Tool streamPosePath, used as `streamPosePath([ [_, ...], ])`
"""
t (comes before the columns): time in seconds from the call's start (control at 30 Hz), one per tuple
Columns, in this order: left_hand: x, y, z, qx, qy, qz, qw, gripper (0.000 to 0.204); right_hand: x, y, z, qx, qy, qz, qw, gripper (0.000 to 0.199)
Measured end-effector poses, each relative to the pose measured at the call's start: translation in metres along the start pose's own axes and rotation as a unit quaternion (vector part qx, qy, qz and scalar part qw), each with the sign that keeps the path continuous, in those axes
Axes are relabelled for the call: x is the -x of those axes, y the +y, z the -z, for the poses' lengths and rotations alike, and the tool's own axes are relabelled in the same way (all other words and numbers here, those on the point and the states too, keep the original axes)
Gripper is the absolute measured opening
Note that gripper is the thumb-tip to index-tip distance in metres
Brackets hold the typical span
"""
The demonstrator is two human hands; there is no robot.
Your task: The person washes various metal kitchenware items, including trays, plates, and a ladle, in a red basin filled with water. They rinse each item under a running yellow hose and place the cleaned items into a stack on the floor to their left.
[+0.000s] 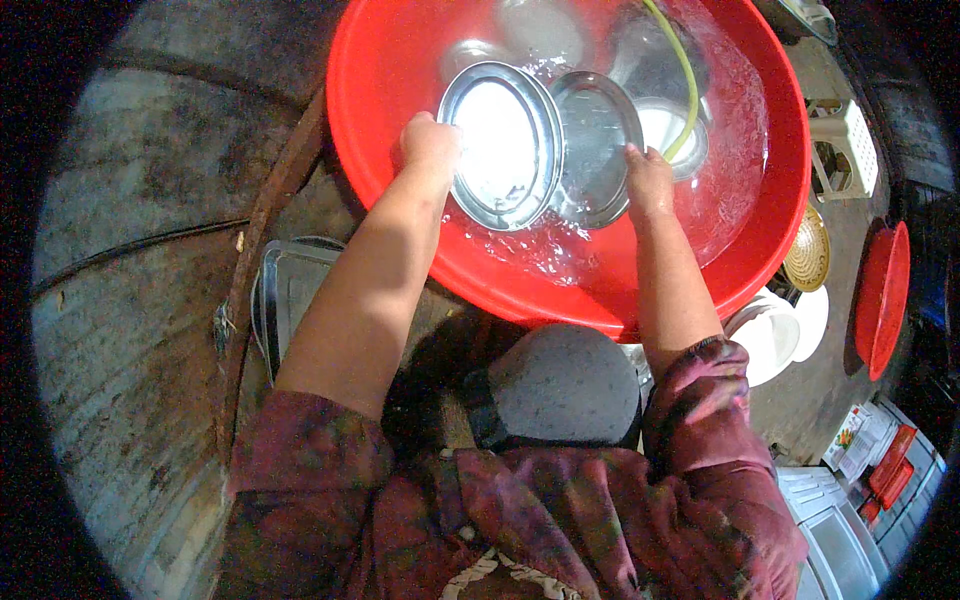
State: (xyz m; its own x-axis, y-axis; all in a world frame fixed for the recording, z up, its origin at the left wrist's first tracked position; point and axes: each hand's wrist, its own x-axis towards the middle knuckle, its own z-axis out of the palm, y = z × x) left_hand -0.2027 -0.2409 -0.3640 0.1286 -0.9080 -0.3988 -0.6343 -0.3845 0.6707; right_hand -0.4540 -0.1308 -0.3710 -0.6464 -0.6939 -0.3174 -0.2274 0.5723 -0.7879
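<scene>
While both forearms reach forward over the red basin (pixel 780 240), the left hand (pixel 430 145) is closed on the left rim of a round steel plate (pixel 500 145), tilting its bright face up out of the water. The right hand (pixel 648 180) rests with bent fingers at the right edge of a second steel plate (pixel 595 150), which overlaps behind the first; whether it truly grasps that rim I cannot tell. More steel dishes (pixel 655 70) lie submerged farther back, and a yellow-green hose (pixel 685 90) curves down into the water just beside the right hand. Open water lies toward the basin's right wall. Outside the basin, a steel tray (pixel 290 290) sits near the left elbow.
</scene>
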Motion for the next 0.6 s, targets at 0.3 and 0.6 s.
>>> streamPosePath([
  [0.3, 0.004, 0.001, -0.001, 0.052, 0.058, -0.065, 0.995, 0.029, 0.003, -0.027, 0.022, 0.135, 0.179, 0.255, 0.94, 0.021],
  [0.6, 0.017, 0.047, 0.063, 0.189, 0.132, -0.219, 0.948, 0.022, 0.037, -0.085, 0.032, -0.041, 0.151, 0.329, 0.931, 0.023],
])
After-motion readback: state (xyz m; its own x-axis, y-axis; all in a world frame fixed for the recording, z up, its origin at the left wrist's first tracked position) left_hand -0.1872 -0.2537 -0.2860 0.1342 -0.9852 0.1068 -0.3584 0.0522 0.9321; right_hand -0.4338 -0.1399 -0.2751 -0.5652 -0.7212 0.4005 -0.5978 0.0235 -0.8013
